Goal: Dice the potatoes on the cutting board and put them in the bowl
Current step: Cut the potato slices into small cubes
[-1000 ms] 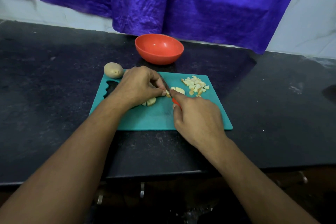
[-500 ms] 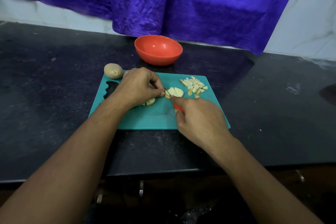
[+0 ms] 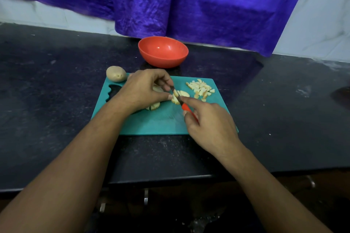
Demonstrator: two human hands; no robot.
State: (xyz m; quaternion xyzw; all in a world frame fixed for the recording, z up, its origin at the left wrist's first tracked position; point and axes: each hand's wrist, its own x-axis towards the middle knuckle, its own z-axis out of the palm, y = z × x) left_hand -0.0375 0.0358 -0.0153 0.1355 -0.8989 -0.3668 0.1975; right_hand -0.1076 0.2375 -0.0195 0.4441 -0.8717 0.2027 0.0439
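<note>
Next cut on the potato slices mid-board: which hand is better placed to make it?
Right. The right hand grips the knife, its blade lying across the potato slices on the cutting board. The left hand pinches those slices steady beside the blade and holds no tool.

left hand point(image 3: 145, 91) pinches potato slices point(image 3: 179, 96) | right hand point(image 3: 210, 125) grips knife point(image 3: 184, 107)

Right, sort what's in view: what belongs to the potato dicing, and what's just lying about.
In the job: teal cutting board; red-handled knife in the right hand; potato slices held by the left hand; diced pile; whole potato by the board's corner; red bowl.
Lying about: purple cloth; black counter; white tiled wall.
</note>
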